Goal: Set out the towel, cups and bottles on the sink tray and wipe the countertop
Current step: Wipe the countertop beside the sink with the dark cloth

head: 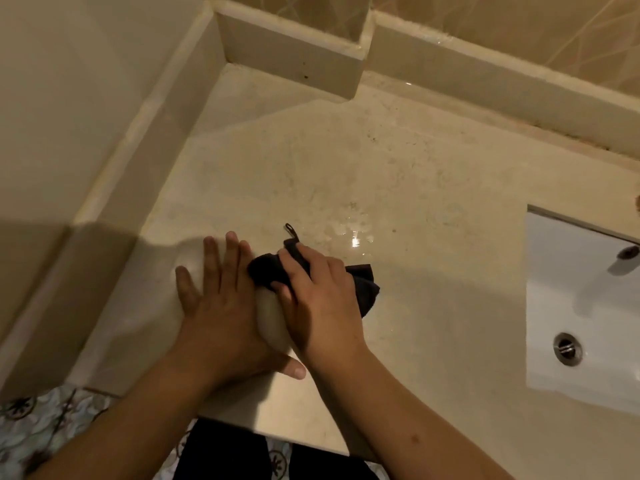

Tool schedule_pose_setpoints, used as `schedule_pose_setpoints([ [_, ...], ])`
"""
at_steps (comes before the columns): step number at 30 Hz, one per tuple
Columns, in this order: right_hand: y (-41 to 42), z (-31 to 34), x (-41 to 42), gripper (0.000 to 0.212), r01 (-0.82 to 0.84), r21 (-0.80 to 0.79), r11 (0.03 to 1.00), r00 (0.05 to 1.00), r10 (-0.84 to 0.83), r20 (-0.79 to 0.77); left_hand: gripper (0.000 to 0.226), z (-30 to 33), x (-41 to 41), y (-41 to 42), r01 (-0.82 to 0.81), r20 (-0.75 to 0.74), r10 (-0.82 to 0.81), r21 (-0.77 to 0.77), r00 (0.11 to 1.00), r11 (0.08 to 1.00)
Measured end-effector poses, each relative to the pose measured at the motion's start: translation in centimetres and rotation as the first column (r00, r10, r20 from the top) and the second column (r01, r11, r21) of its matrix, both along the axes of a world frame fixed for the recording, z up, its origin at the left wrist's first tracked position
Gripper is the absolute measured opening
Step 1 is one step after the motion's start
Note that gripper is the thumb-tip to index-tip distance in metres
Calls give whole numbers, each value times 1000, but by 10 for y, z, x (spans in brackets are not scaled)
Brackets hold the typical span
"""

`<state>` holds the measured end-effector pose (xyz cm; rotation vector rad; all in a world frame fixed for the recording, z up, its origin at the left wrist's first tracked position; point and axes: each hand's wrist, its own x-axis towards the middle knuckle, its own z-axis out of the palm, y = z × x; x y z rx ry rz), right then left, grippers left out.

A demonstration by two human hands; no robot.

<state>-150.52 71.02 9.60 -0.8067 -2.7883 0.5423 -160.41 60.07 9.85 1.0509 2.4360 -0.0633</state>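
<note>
A dark cloth (266, 270) with a small hanging loop lies bunched on the beige stone countertop (398, 168). My right hand (322, 299) presses down on it, fingers curled over the cloth. My left hand (221, 306) lies flat on the counter just left of the cloth, fingers spread, its fingertips touching the cloth's left edge. A wet, shiny patch (353, 233) shows on the counter just beyond the cloth. No towel, cups, bottles or tray are in view.
A white sink basin (571, 306) with a metal drain (568, 348) is set into the counter at the right. A raised tiled ledge (294, 53) runs along the back and left walls. Patterned floor tiles (41, 424) show below the counter's front edge.
</note>
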Motion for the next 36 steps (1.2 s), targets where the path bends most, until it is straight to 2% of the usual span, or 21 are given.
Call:
schedule_pose_setpoints([
  [4, 35, -8, 22, 43, 96, 51, 994, 994, -93, -48, 181, 0, 1, 0, 6, -8, -6, 6, 1000, 1000],
  [9, 119, -5, 70, 39, 260, 44, 965, 962, -256, -91, 176, 3, 0, 1, 7, -9, -7, -10, 1000, 1000],
  [13, 177, 5, 105, 39, 389, 27, 921, 921, -388, -36, 175, 9, -1, 3, 8, -5, -8, -16, 1000, 1000],
  [16, 187, 17, 114, 39, 455, -74, 888, 887, -459, -53, 176, 14, 2, 4, -19, 24, 19, -16, 1000, 1000],
  [19, 167, 38, 112, 40, 435, -235, 869, 849, -483, -215, 170, 21, 9, -2, -39, 53, 38, 21, 998, 999],
  [22, 124, 56, 96, 37, 365, -303, 880, 820, -458, -344, 164, 21, 31, -11, -39, 36, 37, 58, 999, 998],
  [27, 9, 55, 59, 36, 125, -306, 944, 923, -224, -312, 177, 6, 73, -31, -31, 33, 30, 38, 999, 999],
  [29, -30, 43, 48, 36, 74, -299, 951, 953, -156, -259, 168, 1, 71, -34, -31, 25, 30, 47, 999, 998],
  [32, -58, 20, 45, 35, 56, -252, 966, 985, -95, -143, 141, -3, 68, -31, -38, -5, 38, 40, 999, 998],
  [33, -59, 14, 47, 35, 54, -215, 975, 990, -81, -118, 143, -4, 67, -30, -36, -21, 36, 22, 999, 999],
  [36, -51, 3, 64, 35, 8, -115, 993, 995, -20, -101, 171, -1, 66, -31, -27, 23, 27, 14, 999, 1000],
])
